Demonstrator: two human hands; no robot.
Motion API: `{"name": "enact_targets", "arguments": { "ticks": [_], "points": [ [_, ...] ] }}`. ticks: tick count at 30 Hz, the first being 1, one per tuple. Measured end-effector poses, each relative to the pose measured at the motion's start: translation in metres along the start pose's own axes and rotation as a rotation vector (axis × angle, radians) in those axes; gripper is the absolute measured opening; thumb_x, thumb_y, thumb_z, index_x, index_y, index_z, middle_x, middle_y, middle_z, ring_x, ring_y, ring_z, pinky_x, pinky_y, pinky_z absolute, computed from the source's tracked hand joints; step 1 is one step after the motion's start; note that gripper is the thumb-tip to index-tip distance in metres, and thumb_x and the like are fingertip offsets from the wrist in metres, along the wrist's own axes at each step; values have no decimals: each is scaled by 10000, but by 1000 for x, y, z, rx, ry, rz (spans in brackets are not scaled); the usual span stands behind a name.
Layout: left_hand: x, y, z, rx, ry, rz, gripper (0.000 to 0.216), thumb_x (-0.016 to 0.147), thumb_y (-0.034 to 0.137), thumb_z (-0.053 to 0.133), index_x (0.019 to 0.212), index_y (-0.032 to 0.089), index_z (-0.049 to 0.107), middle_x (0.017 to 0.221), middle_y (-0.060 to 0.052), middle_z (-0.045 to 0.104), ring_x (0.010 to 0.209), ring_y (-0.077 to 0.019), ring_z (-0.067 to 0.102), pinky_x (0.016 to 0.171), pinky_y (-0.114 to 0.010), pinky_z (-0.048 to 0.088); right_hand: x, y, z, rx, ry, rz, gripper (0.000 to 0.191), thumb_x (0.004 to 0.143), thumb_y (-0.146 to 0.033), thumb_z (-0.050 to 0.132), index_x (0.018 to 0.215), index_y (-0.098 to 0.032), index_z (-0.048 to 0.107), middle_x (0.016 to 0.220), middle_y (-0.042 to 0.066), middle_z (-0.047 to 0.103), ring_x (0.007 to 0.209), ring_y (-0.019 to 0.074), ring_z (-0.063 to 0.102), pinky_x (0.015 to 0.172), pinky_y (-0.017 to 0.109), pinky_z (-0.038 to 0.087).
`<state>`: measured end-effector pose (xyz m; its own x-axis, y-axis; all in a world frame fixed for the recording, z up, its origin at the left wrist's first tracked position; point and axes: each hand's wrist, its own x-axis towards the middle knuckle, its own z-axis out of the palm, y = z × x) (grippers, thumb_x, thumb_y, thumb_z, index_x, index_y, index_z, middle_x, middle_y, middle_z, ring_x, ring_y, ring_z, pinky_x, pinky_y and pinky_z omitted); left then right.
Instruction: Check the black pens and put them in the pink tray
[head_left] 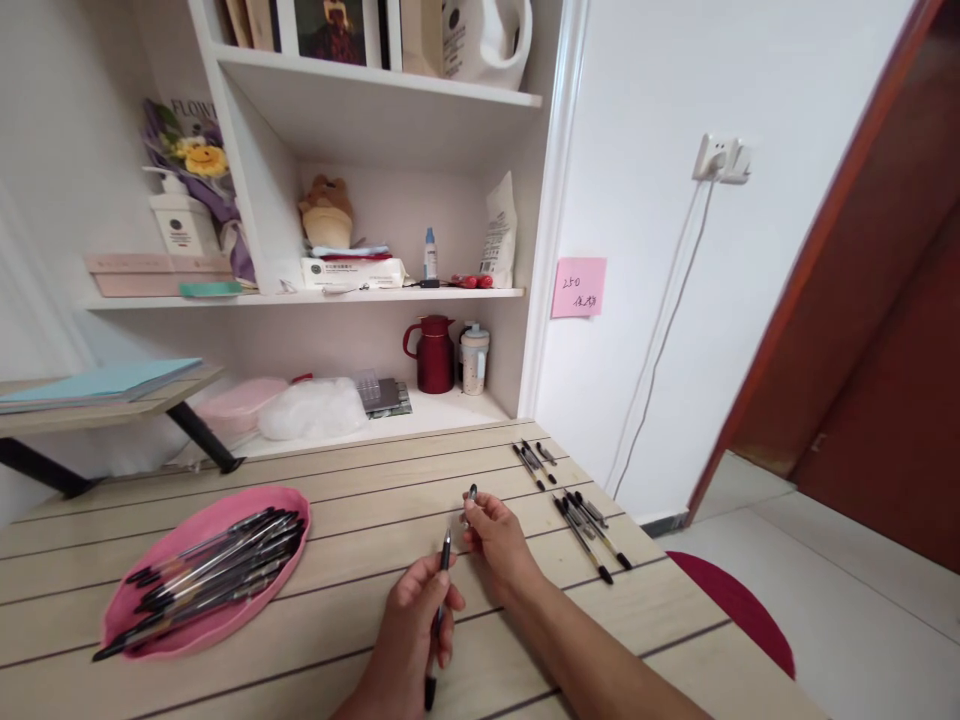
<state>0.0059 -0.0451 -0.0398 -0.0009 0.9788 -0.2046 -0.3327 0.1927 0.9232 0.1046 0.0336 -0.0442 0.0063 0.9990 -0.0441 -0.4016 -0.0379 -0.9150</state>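
Note:
My left hand (414,622) is closed around a black pen (441,590), holding it upright with the tip pointing up. My right hand (496,540) pinches a small dark pen cap (472,492) just above and to the right of the pen's tip, apart from it. Both hands hover over the wooden desk (352,600). A pink tray (150,630) on the desk's left holds several black pens (217,570). Two small groups of pens lie at the desk's right: one far (534,462), one nearer (589,525).
White shelves behind the desk hold a dark red jug (433,353), a cup (475,358), a plastic bag (313,408) and boxes. A pink sticky note (578,287) hangs on the wall. A red round mat (739,605) lies on the floor by a brown door (885,330).

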Motion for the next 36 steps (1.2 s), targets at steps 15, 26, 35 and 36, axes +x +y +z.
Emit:
{"name": "enact_targets", "arguments": {
  "ticks": [15,26,35,36],
  "points": [
    [8,-7,-3,-14,-48,10,408,629,420,589,914,142,498,539,51,531,238,-8,314,243,-155,197,108,-82,-69,-1481,234,-137,161,691,-206,528,777,-123,637,829,136,650,806,229,591,624,267,388],
    [13,-12,-5,4,-69,-23,463,603,455,592,927,144,481,531,45,540,232,-21,325,233,-162,200,113,-53,-57,-1776,164,-117,221,710,-63,489,889,-78,619,962,198,620,874,241,594,685,288,416],
    [12,-13,-4,10,-57,-7,473,599,486,593,908,138,511,530,42,537,233,-14,319,236,-158,191,110,-62,-70,-1813,175,-103,239,781,-211,452,938,-116,604,1008,166,610,897,225,583,691,278,408],
    [12,-13,-3,6,-57,0,464,608,477,591,916,140,510,537,42,538,235,-11,319,238,-156,193,109,-64,-73,-1815,184,-97,246,791,-224,436,942,-121,600,1008,161,610,892,225,584,684,280,407]
  ]
}}
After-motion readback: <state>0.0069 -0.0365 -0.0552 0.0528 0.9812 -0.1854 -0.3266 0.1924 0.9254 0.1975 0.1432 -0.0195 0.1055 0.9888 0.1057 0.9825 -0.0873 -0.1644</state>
